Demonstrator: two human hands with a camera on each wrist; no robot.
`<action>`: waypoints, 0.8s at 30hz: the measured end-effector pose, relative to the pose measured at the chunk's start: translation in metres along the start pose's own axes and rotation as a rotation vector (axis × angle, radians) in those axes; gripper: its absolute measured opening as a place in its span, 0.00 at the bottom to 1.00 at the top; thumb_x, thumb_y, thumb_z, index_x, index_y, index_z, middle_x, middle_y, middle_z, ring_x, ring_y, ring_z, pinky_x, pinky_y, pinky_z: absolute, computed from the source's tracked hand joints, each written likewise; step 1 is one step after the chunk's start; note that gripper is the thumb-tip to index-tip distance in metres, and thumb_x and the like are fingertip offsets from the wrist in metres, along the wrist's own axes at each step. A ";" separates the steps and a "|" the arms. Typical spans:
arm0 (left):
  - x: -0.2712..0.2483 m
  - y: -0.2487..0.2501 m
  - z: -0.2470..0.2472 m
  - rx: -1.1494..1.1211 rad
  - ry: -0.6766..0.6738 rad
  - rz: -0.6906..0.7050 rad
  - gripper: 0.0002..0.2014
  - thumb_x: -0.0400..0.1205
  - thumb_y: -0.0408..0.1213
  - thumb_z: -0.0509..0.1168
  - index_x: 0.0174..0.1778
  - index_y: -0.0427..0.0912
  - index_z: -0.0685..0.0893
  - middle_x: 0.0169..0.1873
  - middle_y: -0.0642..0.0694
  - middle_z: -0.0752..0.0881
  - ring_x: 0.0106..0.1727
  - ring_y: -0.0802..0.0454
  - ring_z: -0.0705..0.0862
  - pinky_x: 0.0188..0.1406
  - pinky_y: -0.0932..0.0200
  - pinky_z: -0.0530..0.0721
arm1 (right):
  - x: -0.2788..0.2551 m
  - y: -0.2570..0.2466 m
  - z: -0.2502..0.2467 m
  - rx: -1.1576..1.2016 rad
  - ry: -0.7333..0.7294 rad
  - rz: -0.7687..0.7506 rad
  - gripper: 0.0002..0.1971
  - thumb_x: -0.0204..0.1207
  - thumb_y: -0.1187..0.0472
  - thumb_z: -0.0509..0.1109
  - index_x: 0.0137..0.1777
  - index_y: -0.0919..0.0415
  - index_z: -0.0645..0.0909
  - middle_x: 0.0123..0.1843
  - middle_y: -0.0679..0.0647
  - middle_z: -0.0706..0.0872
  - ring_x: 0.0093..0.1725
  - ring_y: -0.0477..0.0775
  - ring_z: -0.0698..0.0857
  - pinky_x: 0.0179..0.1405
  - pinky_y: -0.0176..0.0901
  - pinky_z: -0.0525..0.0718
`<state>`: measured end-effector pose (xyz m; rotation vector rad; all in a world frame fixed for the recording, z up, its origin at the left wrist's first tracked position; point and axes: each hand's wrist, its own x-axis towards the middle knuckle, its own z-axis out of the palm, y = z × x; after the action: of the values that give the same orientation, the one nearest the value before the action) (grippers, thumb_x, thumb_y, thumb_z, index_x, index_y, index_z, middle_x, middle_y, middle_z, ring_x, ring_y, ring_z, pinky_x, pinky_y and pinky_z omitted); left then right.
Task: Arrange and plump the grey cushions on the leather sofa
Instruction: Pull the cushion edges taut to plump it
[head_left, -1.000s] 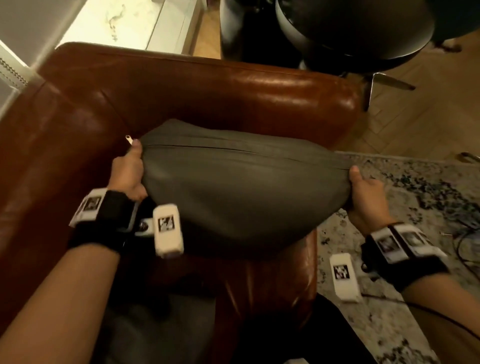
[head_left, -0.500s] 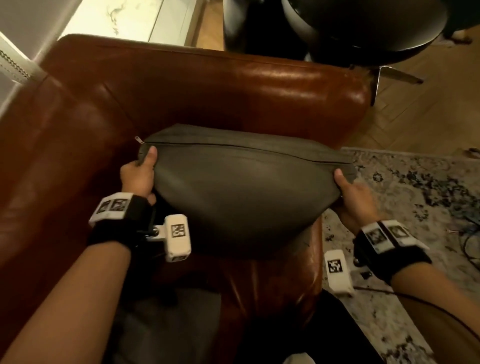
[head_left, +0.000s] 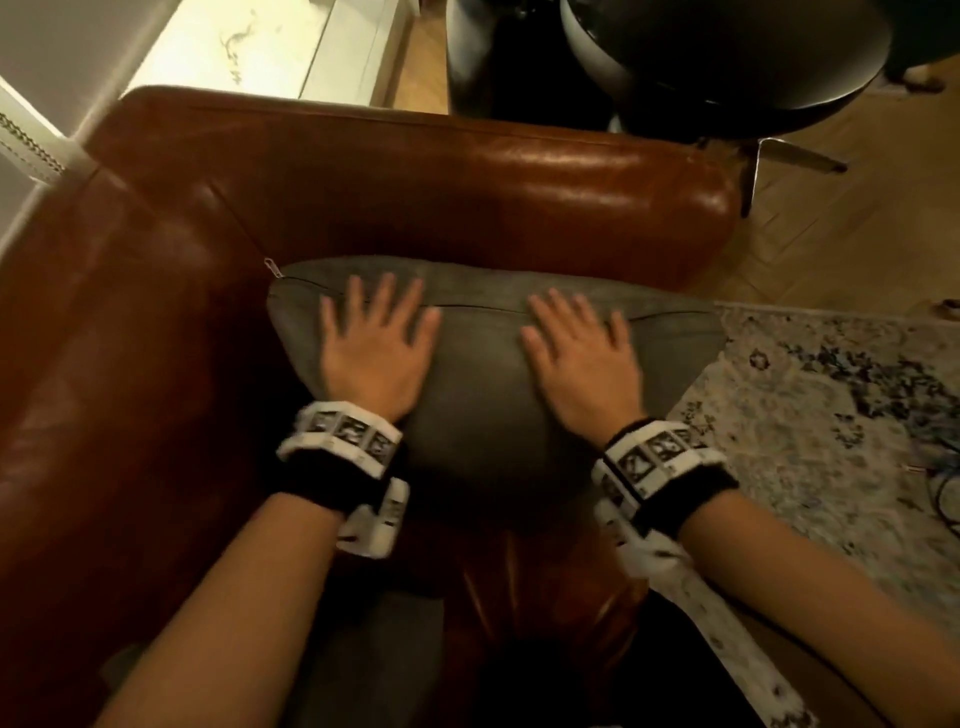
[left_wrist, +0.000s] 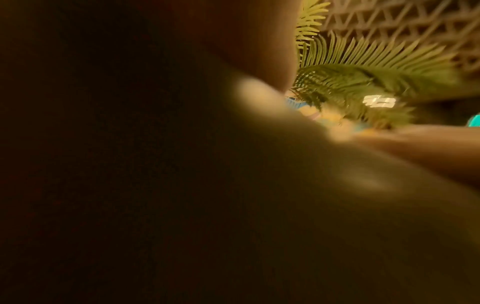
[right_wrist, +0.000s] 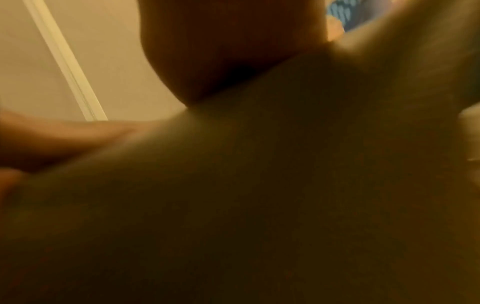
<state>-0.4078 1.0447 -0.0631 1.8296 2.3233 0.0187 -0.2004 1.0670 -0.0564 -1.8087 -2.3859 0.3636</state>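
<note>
Fingers (head_left: 385, 299) of the left hand (head_left: 375, 349) lie straight and spread, palm down on the left half of the grey cushion (head_left: 483, 410), their tips reaching its zipped upper edge. That cushion stands in the corner of the brown leather sofa (head_left: 415, 197), its long axis running left to right along the padded arm behind it, its far edge leaning against the leather and its bulging face turned up toward the person. A small zip pull (head_left: 270, 264) sticks out at its left corner. Further right, the right hand (head_left: 584, 361) lies the same way, fingers splayed and flat on the right half, holding nothing. Both hands sit at about the same height and equally near the seam, so neither has the advantage; the filling lies directly under the palms and bulges toward the wrists. Both wrist views are dark and smeared, so I cannot confirm from them how hard either palm presses, though the motion blur suggests a pat. To the right of the sofa a patterned rug (head_left: 831, 395) covers the floor. The next move probably turns on pressing evenly across that long axis.
</note>
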 end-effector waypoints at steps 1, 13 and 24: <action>0.004 -0.025 -0.002 0.016 0.022 -0.082 0.28 0.88 0.60 0.40 0.86 0.62 0.55 0.87 0.54 0.54 0.88 0.44 0.46 0.82 0.33 0.38 | 0.001 0.030 -0.003 -0.050 -0.005 0.074 0.31 0.84 0.39 0.39 0.84 0.48 0.61 0.87 0.50 0.61 0.86 0.55 0.57 0.82 0.60 0.46; -0.065 -0.044 -0.005 -1.094 -0.057 -0.504 0.36 0.76 0.64 0.68 0.71 0.40 0.82 0.67 0.43 0.85 0.69 0.49 0.81 0.72 0.57 0.72 | -0.087 0.059 -0.019 1.245 -0.398 0.578 0.60 0.49 0.17 0.70 0.81 0.44 0.64 0.73 0.37 0.77 0.71 0.43 0.77 0.73 0.50 0.73; -0.060 0.010 0.001 -0.501 0.234 -0.146 0.28 0.90 0.53 0.47 0.86 0.50 0.58 0.87 0.43 0.57 0.87 0.37 0.50 0.81 0.30 0.47 | -0.063 0.047 -0.013 0.538 0.118 0.419 0.33 0.88 0.43 0.50 0.87 0.53 0.44 0.88 0.49 0.42 0.87 0.49 0.42 0.84 0.50 0.41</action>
<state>-0.3849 0.9892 -0.0544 1.4679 2.3086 0.7577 -0.1364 1.0199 -0.0532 -1.9602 -1.6012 0.8210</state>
